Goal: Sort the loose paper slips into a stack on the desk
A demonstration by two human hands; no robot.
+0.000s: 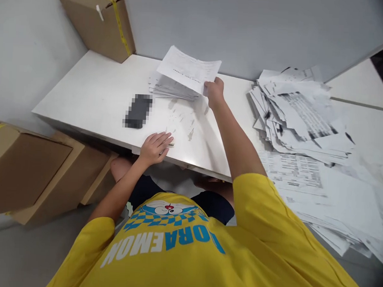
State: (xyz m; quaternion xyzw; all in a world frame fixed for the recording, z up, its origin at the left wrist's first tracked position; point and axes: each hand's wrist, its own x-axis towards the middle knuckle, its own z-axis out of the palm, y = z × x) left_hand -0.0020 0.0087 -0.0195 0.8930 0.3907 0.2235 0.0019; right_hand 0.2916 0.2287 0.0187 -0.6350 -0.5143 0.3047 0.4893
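My right hand [214,92] pinches the near right corner of a printed sheet of paper [188,69]. The sheet is lifted and slightly bowed above a stack of papers [171,91] at the back of the white table [95,88]. Near the front edge, my left hand [155,148] lies flat on the tabletop with its fingers stretched out. A small thin object [171,145] shows by its fingertips and thumb, too small and too covered to name. A dark, pixelated flat object [138,111] lies beyond the left hand.
A messy pile of printed papers [302,114] lies on the right, with more loose sheets [332,196] nearer me. A cardboard box [98,23] stands at the back left corner. More cardboard boxes [28,170] are below on the left. A grey wall [241,31] runs behind the table.
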